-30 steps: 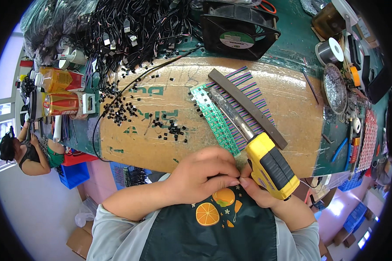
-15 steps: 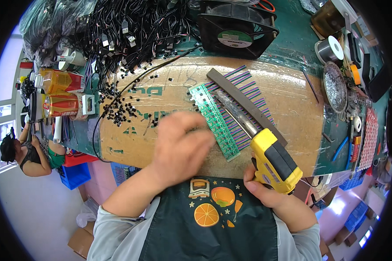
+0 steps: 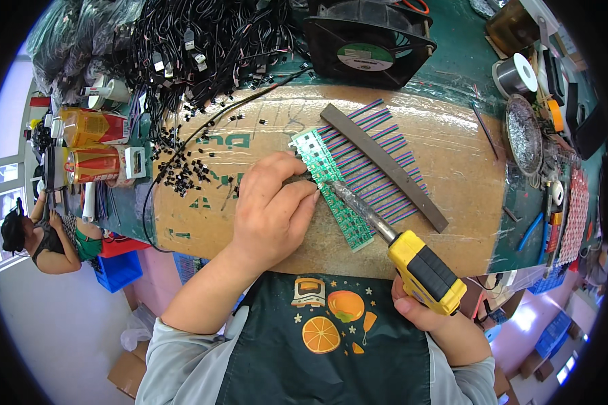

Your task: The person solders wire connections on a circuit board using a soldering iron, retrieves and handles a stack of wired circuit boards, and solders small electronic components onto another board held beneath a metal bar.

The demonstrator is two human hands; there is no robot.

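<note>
A green circuit board panel [image 3: 355, 229] lies slanted on the brown work surface, its right edge lined with striped wires [image 3: 377, 121]. A long dark bar [image 3: 385, 169] rests across those wires. My left hand [image 3: 270, 212] is closed in a pinch at the panel's left edge; something small and dark shows between the fingertips, too small to name. In my right hand [image 3: 419, 312] is a yellow and black soldering gun [image 3: 427, 270]. Its metal tip meets the panel near the left fingertips, touching it or just above.
Small black connectors [image 3: 175, 165] are scattered to the left, below a heap of black cables [image 3: 216, 40]. A black fan [image 3: 371, 47] stands at the back. Solder wire [image 3: 515, 73] and a round metal dish [image 3: 522, 135] sit at right. Another person [image 3: 54, 233] is far left.
My left hand has moved up to the panel's left edge and pinched. The soldering gun has come down and left, bringing its tip from over the wires to the panel.
</note>
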